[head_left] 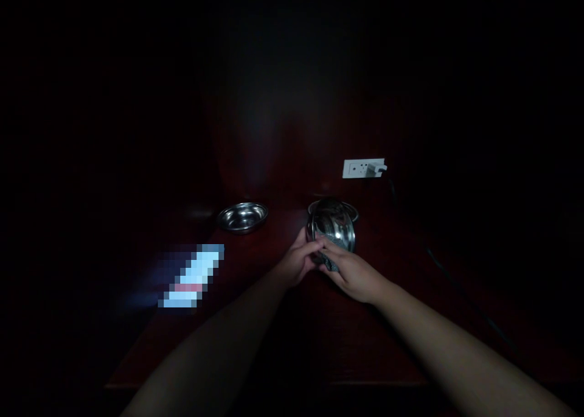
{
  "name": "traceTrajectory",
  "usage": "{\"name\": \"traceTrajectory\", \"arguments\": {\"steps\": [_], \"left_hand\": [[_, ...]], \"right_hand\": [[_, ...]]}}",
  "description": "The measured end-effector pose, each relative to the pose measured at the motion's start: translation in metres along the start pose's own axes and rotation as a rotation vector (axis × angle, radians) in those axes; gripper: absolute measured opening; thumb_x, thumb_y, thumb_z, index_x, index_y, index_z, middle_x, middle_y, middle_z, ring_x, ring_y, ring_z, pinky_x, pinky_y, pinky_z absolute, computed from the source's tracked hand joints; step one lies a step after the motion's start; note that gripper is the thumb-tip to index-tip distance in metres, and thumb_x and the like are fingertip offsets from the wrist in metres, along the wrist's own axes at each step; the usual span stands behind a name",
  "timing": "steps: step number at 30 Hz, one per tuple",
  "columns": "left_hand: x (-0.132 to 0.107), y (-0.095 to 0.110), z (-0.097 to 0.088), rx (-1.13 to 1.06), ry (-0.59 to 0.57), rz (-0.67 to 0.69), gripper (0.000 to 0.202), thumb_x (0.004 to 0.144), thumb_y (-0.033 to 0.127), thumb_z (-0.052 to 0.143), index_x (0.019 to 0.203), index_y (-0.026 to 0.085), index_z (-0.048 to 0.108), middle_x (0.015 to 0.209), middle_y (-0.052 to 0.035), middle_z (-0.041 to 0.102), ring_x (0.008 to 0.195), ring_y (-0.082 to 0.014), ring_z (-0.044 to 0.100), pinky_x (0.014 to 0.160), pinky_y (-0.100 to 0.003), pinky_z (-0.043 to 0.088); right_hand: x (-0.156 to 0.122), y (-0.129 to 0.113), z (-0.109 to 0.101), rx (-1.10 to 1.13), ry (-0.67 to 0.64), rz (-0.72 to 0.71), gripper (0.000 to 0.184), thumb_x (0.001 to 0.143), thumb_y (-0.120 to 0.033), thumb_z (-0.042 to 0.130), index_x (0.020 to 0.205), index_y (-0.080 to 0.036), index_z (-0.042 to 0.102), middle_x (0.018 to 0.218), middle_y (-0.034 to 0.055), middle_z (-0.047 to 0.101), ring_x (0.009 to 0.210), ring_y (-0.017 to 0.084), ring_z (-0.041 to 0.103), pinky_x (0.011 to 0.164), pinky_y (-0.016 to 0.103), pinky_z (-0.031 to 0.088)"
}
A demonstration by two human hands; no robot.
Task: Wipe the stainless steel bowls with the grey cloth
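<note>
The scene is very dark. My left hand [298, 260] grips the left side of a tilted steel bowl [335, 229] held just above a dark red table [356, 332]. My right hand [351, 274] is closed on a small grey cloth [327, 262] pressed against the bowl's lower rim. Behind the held bowl, the rim of another steel bowl [351, 209] shows on the table. A third steel bowl [243, 216] rests upright to the left, apart from both hands.
A white power strip [362, 168] with a plug in it lies at the back, its dark cable [438, 265] trailing to the right. A bright blurred rectangular thing [191, 276] lies on the table's left. The table's near edge [274, 383] is close to me.
</note>
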State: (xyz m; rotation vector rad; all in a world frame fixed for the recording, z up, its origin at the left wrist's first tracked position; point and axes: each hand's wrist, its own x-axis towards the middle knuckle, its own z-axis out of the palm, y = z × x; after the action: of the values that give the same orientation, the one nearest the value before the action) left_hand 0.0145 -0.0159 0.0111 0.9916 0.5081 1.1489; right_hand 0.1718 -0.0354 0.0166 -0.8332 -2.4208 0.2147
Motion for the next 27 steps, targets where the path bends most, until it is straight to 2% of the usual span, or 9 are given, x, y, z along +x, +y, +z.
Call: {"name": "traceTrajectory", "arguments": {"steps": [3, 7, 11, 15, 21, 27], "left_hand": [[-0.002, -0.006, 0.006, 0.028, 0.072, 0.045, 0.053, 0.063, 0.019, 0.068, 0.112, 0.024, 0.049, 0.108, -0.0057, 0.06, 0.099, -0.0221, 0.057, 0.078, -0.035, 0.048], [0.0, -0.013, 0.008, 0.033, 0.281, 0.146, 0.044, 0.063, 0.023, 0.066, 0.104, 0.019, 0.053, 0.098, -0.0059, 0.063, 0.094, -0.0218, 0.059, 0.078, -0.032, 0.048], [0.003, -0.015, 0.005, 0.004, 0.43, 0.191, 0.042, 0.065, 0.026, 0.06, 0.106, 0.02, 0.052, 0.094, -0.0051, 0.064, 0.086, -0.0212, 0.061, 0.071, -0.032, 0.049], [0.005, -0.013, 0.002, -0.024, 0.548, 0.197, 0.037, 0.064, 0.025, 0.055, 0.101, 0.019, 0.054, 0.086, -0.0028, 0.063, 0.078, -0.0192, 0.061, 0.067, -0.032, 0.049], [0.013, -0.019, -0.006, 0.051, 0.579, 0.285, 0.027, 0.063, 0.027, 0.054, 0.087, 0.017, 0.058, 0.078, -0.0014, 0.062, 0.077, -0.0178, 0.059, 0.072, -0.031, 0.045], [0.013, -0.016, -0.005, 0.117, 0.56, 0.325, 0.025, 0.065, 0.024, 0.052, 0.088, 0.017, 0.06, 0.083, -0.0023, 0.064, 0.08, -0.0181, 0.057, 0.076, -0.031, 0.043]], "right_hand": [[0.004, -0.004, 0.002, -0.014, 0.045, -0.013, 0.045, 0.088, -0.026, 0.041, 0.132, -0.019, 0.038, 0.144, 0.0114, 0.029, 0.129, 0.025, 0.034, 0.104, 0.044, 0.034], [0.009, -0.011, 0.002, -0.081, 0.099, 0.02, 0.038, 0.085, -0.028, 0.045, 0.123, -0.02, 0.048, 0.131, 0.0128, 0.043, 0.114, 0.025, 0.048, 0.094, 0.042, 0.043], [0.011, -0.014, 0.0, -0.088, 0.039, -0.022, 0.04, 0.085, -0.028, 0.046, 0.125, -0.02, 0.047, 0.121, 0.0102, 0.055, 0.112, 0.024, 0.051, 0.096, 0.041, 0.041], [0.01, -0.01, 0.0, -0.092, -0.006, -0.035, 0.041, 0.085, -0.026, 0.045, 0.126, -0.02, 0.048, 0.121, 0.0095, 0.058, 0.113, 0.023, 0.052, 0.1, 0.044, 0.036], [0.006, 0.004, -0.003, -0.142, -0.009, -0.004, 0.037, 0.084, -0.028, 0.048, 0.119, -0.02, 0.056, 0.118, 0.0081, 0.061, 0.113, 0.023, 0.053, 0.101, 0.046, 0.035], [0.003, 0.013, -0.01, -0.191, -0.033, 0.029, 0.045, 0.08, -0.044, 0.054, 0.116, -0.018, 0.058, 0.117, 0.0091, 0.061, 0.116, 0.026, 0.051, 0.104, 0.048, 0.031]]}}
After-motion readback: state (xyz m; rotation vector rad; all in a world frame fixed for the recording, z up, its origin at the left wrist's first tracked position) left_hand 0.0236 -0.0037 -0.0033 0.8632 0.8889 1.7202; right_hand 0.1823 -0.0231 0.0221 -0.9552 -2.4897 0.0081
